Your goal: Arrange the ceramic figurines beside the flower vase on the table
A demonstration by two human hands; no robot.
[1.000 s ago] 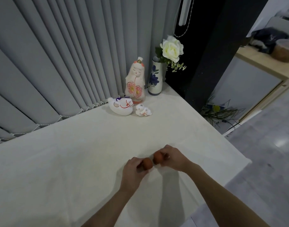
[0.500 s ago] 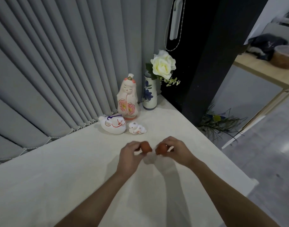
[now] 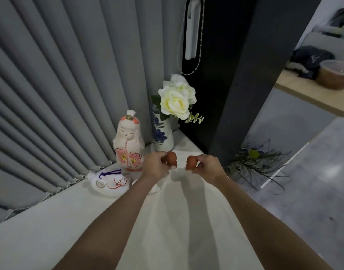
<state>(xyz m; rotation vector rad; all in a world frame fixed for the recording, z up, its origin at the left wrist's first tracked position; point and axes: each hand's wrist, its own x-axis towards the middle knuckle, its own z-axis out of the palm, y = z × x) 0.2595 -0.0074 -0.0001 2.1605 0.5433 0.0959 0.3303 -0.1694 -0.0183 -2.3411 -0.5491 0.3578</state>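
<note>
A white vase (image 3: 163, 137) with blue flowers holds a cream rose (image 3: 176, 100) at the table's far corner. Left of it stands a tall white doll figurine (image 3: 129, 141) with pink blossoms. A low white figurine (image 3: 108, 183) with red and blue lines lies in front of the doll. A small white figurine (image 3: 154, 189) is mostly hidden behind my left arm. My left hand (image 3: 153, 167) grips a small orange-brown figurine (image 3: 171, 157). My right hand (image 3: 208, 167) grips a second orange-brown figurine (image 3: 190, 162). Both are held above the table, just in front of the vase.
The white table (image 3: 177, 221) ends at a right edge with grey floor (image 3: 313, 182) below. Grey vertical blinds (image 3: 69, 84) run behind the table. A black pillar (image 3: 245, 75) stands right of the vase, with a dry plant (image 3: 255, 162) at its foot.
Both hands have carried the orange-brown figurines forward from the table's middle to just in front of the vase and moved slightly apart. The view has closed in on the corner.
</note>
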